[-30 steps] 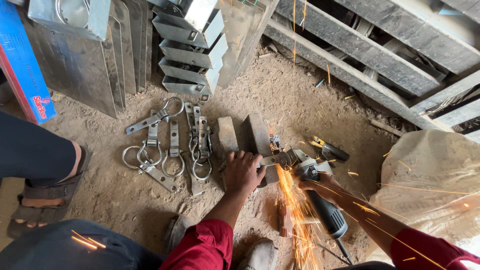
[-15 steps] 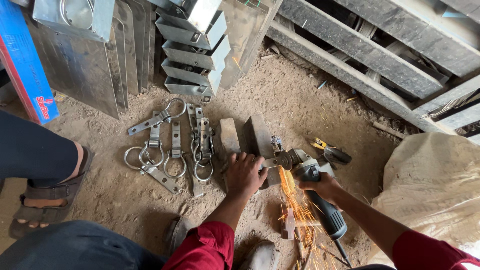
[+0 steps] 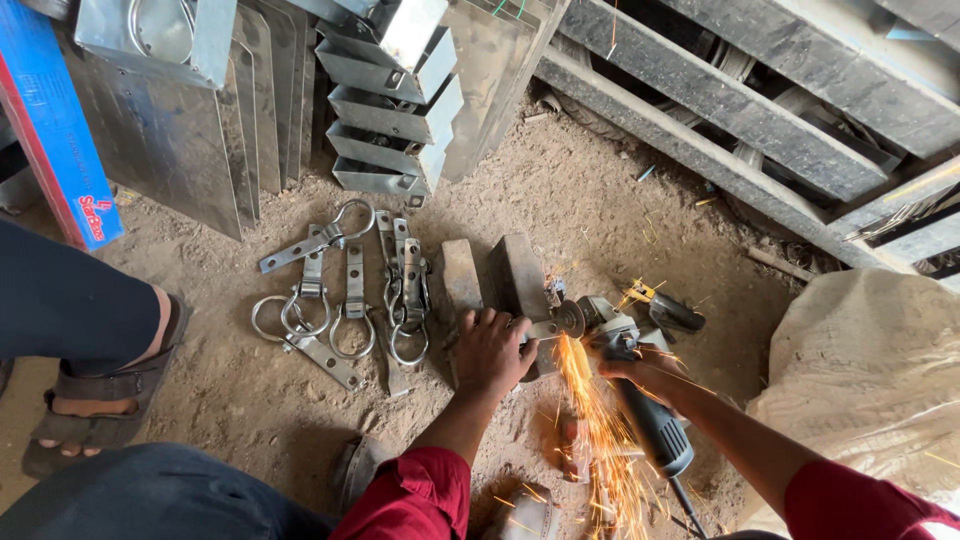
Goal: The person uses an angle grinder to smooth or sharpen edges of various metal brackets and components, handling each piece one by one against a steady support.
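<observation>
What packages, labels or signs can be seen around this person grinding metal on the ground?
Blue box: far left, leaning at a slant, long flat carton, blue with a red edge and small red lettering.
Pale sack: right edge, bulging, off-white, no print visible.
No screens or signs.

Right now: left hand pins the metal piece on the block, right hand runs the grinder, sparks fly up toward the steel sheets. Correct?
Not quite. In the head view the sparks stream down toward the person, away from the steel sheets. The rest holds: left hand pins the metal piece on the block, right hand runs the grinder.
</observation>
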